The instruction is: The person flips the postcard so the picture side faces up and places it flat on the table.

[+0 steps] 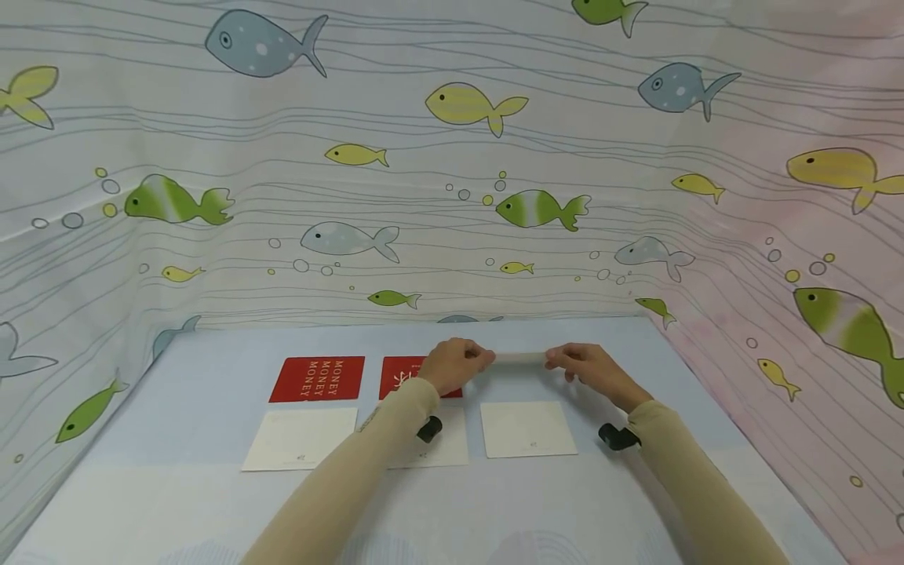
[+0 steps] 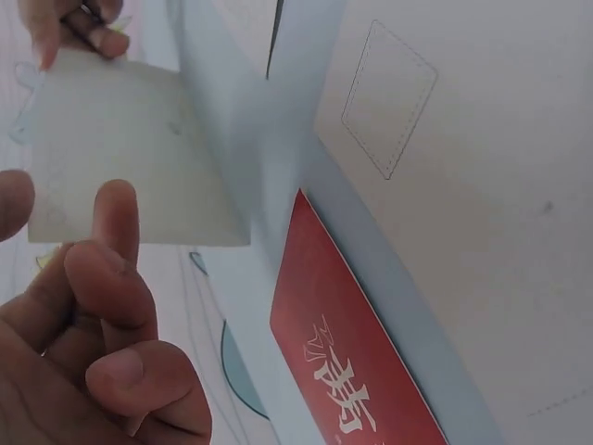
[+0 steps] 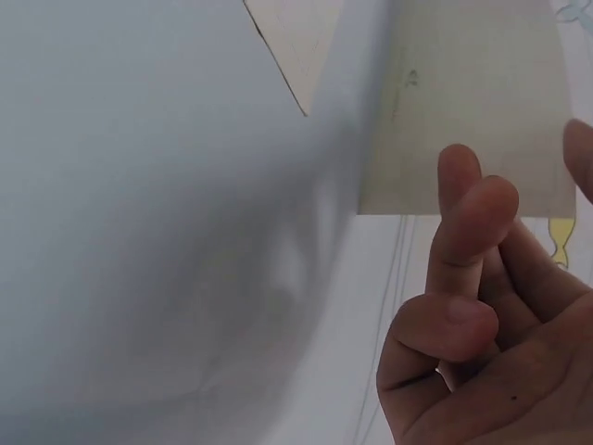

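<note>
1. Grip of the left hand (image 1: 455, 367): closed in a pinch, with the left end of a pale card (image 1: 520, 358) held between thumb and fingertips.
2. By the right hand (image 1: 589, 367), the opposite end of that card is likewise pinched, so it is spanned between both hands.
3. From the head view the pale card is seen nearly edge-on, as a narrow strip; in both wrist views its broad face is shown. Whether the bench (image 1: 176, 408) is touched by its lower edge cannot be told.
4. It is held to the right of two red cards and beyond the right cream card (image 1: 528, 430).
5. The left red card (image 1: 317, 380) is printed with MONEY three times in white. The second red card (image 1: 399, 378), marked with white characters, is partly covered by the left hand.
6. In the near row, the left cream card (image 1: 300, 439) is laid flat; the middle cream card (image 1: 450, 439) is partly hidden by the left sleeve (image 1: 353, 479).
7. A small black device is worn at each wrist.
8. The surroundings are formed by white cloth (image 1: 424, 188) patterned with fish and wavy lines, pinkish at right.
</note>
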Tool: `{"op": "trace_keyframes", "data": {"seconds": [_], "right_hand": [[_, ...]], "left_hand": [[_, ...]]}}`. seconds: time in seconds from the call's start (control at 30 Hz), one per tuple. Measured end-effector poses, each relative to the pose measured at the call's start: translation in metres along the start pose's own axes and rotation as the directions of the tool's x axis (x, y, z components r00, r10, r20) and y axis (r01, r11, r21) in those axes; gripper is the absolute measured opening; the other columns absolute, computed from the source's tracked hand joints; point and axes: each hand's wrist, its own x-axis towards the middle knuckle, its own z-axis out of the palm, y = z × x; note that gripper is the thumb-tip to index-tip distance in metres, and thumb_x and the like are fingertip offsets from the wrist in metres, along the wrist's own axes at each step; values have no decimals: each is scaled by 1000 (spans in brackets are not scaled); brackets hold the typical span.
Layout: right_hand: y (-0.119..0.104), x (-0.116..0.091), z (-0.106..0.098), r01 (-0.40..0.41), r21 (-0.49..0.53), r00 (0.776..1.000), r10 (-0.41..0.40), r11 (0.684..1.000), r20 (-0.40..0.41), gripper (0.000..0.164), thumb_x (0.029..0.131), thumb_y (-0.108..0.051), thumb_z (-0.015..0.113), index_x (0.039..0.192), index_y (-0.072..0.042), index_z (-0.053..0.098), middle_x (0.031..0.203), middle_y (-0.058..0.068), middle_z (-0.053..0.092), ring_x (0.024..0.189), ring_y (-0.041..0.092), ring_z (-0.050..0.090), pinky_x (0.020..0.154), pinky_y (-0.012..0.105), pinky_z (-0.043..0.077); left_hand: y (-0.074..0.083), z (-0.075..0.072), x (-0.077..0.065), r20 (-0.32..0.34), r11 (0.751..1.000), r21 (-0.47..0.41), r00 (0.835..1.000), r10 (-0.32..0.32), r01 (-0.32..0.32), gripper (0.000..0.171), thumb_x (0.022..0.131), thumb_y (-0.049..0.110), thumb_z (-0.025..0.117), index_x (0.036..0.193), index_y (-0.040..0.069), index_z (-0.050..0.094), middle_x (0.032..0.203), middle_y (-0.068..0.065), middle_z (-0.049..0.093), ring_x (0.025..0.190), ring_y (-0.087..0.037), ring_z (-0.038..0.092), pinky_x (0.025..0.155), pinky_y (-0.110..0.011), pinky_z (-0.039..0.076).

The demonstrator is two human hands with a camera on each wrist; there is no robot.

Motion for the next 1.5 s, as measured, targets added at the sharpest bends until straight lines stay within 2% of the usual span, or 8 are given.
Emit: {"op": "trace_keyframes", "data": {"seconds": [0.13,0.33,0.5,0.6,0.8,1.07,1.33,1.5], "right_hand": [[7,-6,-3,-7,-7,999,7,1000,50,53,96,-53,64,130,-12,68,116,3,71,91,25,57,83,40,42],[11,-9,-4,-5,-52,994,11,999,109,49,93,-47,71,131,-17,68,118,4,67,93,23,59,82,37,47],[10,-8,1,11,-123,993,4,992,118,49,89,-45,77,128,-17,71,113,4,65,93,22,56,78,35,46],[10,-7,5,16,-171,993,5,985,119,48,87,-44,79,126,-17,73,107,3,64,90,21,53,76,35,44],[9,-7,10,55,-248,991,-23,967,130,48,88,-41,79,126,-13,73,100,1,63,88,20,53,72,31,44],[6,-3,9,60,-264,992,-28,963,121,47,89,-38,79,127,-12,72,98,2,62,86,20,52,71,33,44],[2,0,10,67,-270,992,-35,960,123,45,91,-32,77,129,-9,69,101,4,62,88,20,52,72,34,45],[1,0,11,42,-289,993,-9,956,114,45,91,-33,77,130,-11,69,103,5,62,89,21,52,72,33,44]], "left_hand": [[-1,-1,-4,56,998,58,998,10,-13,38,97,49,63,114,18,77,105,7,70,96,-13,61,89,-38,51],[-5,4,-2,140,991,125,990,22,-40,31,97,39,67,114,16,78,108,6,72,91,-14,60,80,-32,51],[-7,9,-4,190,976,205,981,32,-71,26,96,34,71,112,16,79,98,8,71,89,-13,56,75,-29,47],[-7,11,-6,204,968,242,979,16,-66,25,95,33,72,113,16,79,93,10,68,88,-13,56,73,-28,46],[-2,12,-12,201,962,270,979,-16,-39,24,95,32,73,112,17,79,96,9,68,88,-13,56,72,-28,45],[3,12,-10,185,948,315,982,-30,-30,26,96,34,71,115,19,78,107,7,70,89,-12,56,78,-30,48],[8,14,-11,147,905,416,989,28,-88,24,97,31,69,115,17,77,113,3,73,96,-15,65,86,-35,53],[9,15,-12,138,907,414,990,25,-80,25,97,30,70,116,16,77,115,2,74,103,-17,67,87,-36,53]]}}
